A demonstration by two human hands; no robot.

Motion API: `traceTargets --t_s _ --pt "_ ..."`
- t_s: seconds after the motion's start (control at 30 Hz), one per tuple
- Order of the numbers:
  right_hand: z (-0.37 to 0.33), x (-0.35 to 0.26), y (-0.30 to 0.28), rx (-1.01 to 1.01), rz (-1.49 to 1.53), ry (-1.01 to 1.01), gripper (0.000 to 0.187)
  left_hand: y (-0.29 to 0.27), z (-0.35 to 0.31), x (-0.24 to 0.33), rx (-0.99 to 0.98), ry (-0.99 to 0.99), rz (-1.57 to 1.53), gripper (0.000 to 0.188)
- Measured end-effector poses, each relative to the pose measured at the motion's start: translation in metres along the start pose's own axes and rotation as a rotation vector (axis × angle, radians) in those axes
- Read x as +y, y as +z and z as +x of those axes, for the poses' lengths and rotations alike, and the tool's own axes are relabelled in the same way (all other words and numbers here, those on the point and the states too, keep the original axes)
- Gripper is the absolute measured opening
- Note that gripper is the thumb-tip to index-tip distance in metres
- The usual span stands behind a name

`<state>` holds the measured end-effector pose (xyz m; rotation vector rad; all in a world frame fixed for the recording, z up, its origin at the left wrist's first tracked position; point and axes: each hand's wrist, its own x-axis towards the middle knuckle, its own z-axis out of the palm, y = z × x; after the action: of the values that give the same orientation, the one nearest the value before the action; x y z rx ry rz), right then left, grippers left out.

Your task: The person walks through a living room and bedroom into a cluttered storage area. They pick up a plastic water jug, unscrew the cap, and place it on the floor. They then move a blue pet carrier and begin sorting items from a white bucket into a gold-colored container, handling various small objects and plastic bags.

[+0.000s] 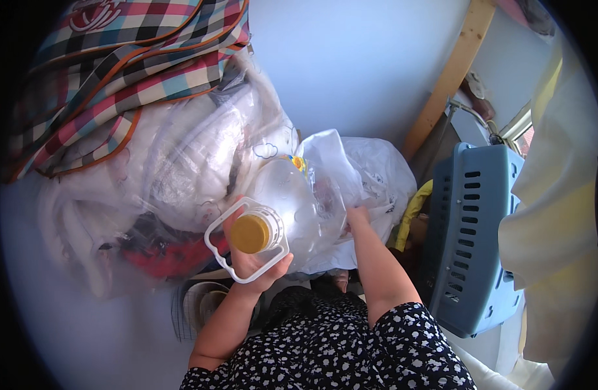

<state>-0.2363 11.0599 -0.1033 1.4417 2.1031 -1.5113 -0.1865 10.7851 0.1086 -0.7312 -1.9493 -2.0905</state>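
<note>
My left hand (263,266) is closed around the neck end of a big clear plastic jug (286,195), by its white carrying handle (214,244). The jug's yellow cap (250,234) faces up toward me, and its body extends away to the right. My right hand (357,216) reaches to a white plastic bag (377,169) just beyond the jug. Its fingers are hidden by the bag and the jug, so I cannot make out what they hold.
Clear plastic-wrapped bedding (201,149) is piled at left, under a plaid bag (143,71). To the right stands a blue slotted pet carrier (471,234) beside a pale curtain (559,214). A wooden post (448,78) leans near the wall. A wire rack (188,309) sits low at left.
</note>
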Motion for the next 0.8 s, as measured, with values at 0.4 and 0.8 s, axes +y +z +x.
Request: traceTargets --t_s 0.4,0.8 --pt "-0.135 -0.081 -0.170 0.129 0.265 -0.723 0.020 0.007 0.003 -0.003 -0.080 0.058 0.209 0.093" --pt "-0.228 -0.184 -0.221 -0.096 0.031 -0.985 0.016 0.120 0.035 -0.084 -0.715 0.612 0.239 0.075"
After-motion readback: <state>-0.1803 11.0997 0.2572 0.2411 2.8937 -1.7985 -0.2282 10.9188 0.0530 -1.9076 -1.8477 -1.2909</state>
